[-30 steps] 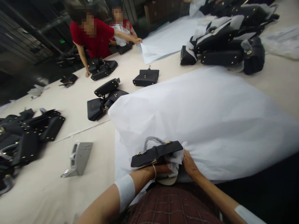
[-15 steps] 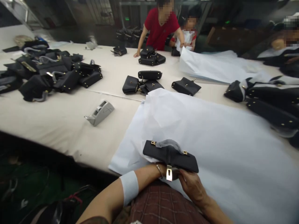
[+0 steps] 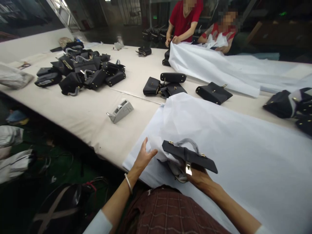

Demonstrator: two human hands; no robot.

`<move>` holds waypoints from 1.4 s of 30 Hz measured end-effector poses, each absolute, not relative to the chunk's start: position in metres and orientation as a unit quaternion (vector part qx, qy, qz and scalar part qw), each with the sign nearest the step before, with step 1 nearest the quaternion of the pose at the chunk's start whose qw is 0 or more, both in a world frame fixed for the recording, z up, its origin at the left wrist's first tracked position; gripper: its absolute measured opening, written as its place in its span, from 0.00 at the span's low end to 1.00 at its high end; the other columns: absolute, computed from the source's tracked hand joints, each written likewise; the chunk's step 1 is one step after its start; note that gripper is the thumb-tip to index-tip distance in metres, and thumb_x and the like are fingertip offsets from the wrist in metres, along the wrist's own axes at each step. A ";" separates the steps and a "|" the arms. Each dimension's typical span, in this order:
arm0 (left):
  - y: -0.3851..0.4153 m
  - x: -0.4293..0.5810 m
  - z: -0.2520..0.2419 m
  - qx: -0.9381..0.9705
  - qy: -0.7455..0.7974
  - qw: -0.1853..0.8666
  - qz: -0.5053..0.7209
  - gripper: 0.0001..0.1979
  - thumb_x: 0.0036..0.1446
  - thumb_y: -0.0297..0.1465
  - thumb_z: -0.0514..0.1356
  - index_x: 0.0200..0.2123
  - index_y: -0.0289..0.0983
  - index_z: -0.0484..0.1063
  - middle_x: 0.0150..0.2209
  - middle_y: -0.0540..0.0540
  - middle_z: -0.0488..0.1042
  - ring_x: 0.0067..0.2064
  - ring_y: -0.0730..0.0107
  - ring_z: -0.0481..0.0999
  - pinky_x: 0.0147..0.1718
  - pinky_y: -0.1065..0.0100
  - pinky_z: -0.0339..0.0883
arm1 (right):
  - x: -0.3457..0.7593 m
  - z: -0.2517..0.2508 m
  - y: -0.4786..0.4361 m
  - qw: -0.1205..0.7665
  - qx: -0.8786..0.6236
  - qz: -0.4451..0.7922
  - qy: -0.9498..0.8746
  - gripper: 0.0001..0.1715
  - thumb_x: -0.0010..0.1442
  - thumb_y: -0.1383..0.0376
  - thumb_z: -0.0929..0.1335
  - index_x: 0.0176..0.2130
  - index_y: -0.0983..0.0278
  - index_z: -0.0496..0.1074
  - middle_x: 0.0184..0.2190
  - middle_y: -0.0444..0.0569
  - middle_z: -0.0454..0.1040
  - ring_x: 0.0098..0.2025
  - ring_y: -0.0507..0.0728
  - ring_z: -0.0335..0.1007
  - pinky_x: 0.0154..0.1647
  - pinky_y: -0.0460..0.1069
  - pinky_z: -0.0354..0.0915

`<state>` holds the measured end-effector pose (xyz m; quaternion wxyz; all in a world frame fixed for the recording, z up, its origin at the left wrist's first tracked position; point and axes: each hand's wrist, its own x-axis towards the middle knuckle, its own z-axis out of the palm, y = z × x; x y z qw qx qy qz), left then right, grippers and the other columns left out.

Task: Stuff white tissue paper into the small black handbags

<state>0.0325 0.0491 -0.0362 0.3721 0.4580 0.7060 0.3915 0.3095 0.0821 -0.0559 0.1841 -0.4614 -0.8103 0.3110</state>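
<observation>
A black handbag point(image 3: 180, 152) with gold hardware and a wrapped top handle is in front of me, over a stack of white paper sheets point(image 3: 248, 156). Its flap is lifted, and the gold clasp hangs at the front edge. My right hand point(image 3: 198, 177) reaches under the flap into the bag, its fingers hidden. My left hand point(image 3: 143, 157) is to the left of the bag, apart from it, thumb and fingers spread, holding nothing. Pale crumpled paper shows by the bag's left side; whether it is inside the bag I cannot tell.
A grey tape dispenser point(image 3: 120, 111) stands left of the paper. Black handbags lie in a heap point(image 3: 85, 70) at the left, with more mid-table point(image 3: 214, 92) and at right point(image 3: 280, 104). Across the table, a person in red point(image 3: 186, 19) handles a white sheet point(image 3: 209, 65); another sits beside.
My left hand has come out from beneath the flap to the left and opened. The right hand has moved in under the flap. Across the table, the person in red has gripped the white sheet.
</observation>
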 end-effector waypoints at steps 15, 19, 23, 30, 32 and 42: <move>0.008 0.078 -0.014 0.864 0.331 0.097 0.367 0.11 0.62 0.23 0.54 0.47 0.36 0.70 0.39 0.41 0.73 0.46 0.64 0.71 0.47 0.63 0.73 | 0.335 -0.063 0.094 0.281 -0.521 0.216 -0.776 0.13 0.60 0.62 0.62 0.37 0.59 0.76 0.35 0.53 0.79 0.41 0.64 0.75 0.45 0.60 0.72; 0.029 0.089 -0.003 0.917 0.247 0.154 0.272 0.14 0.64 0.23 0.52 0.51 0.35 0.68 0.45 0.40 0.76 0.51 0.63 0.72 0.54 0.63 0.70 | 0.317 -0.060 0.107 0.280 -0.561 0.194 -0.755 0.11 0.59 0.64 0.63 0.35 0.60 0.75 0.36 0.53 0.78 0.42 0.64 0.74 0.46 0.59 0.70; 0.064 0.117 -0.009 0.880 0.384 0.204 0.191 0.12 0.66 0.27 0.50 0.48 0.34 0.69 0.49 0.36 0.73 0.53 0.57 0.72 0.53 0.55 0.71 | 0.327 -0.040 0.105 0.232 -0.514 0.273 -0.780 0.13 0.63 0.60 0.62 0.39 0.60 0.74 0.37 0.51 0.79 0.41 0.61 0.75 0.45 0.55 0.71; 0.078 0.128 -0.026 0.871 0.356 0.311 0.133 0.19 0.66 0.24 0.45 0.55 0.37 0.67 0.54 0.42 0.75 0.54 0.64 0.74 0.56 0.64 0.68 | 0.346 -0.008 0.051 0.136 -0.471 0.283 -0.825 0.35 0.58 0.53 0.70 0.61 0.62 0.64 0.57 0.60 0.70 0.57 0.68 0.68 0.57 0.61 0.67; 0.064 0.116 -0.029 0.877 0.344 0.308 0.132 0.18 0.67 0.26 0.46 0.57 0.38 0.66 0.55 0.41 0.74 0.55 0.61 0.72 0.55 0.62 0.68 | 0.344 -0.015 0.041 0.097 -0.453 0.266 -0.846 0.45 0.52 0.54 0.74 0.64 0.63 0.61 0.59 0.62 0.68 0.59 0.72 0.65 0.58 0.64 0.66; 0.042 0.102 -0.019 0.947 0.229 0.190 0.119 0.11 0.66 0.27 0.50 0.43 0.36 0.72 0.46 0.45 0.77 0.47 0.62 0.75 0.51 0.61 0.69 | 0.360 -0.025 0.044 -0.002 -0.359 0.254 -0.898 0.46 0.47 0.60 0.75 0.62 0.67 0.62 0.58 0.65 0.68 0.56 0.73 0.65 0.59 0.66 0.62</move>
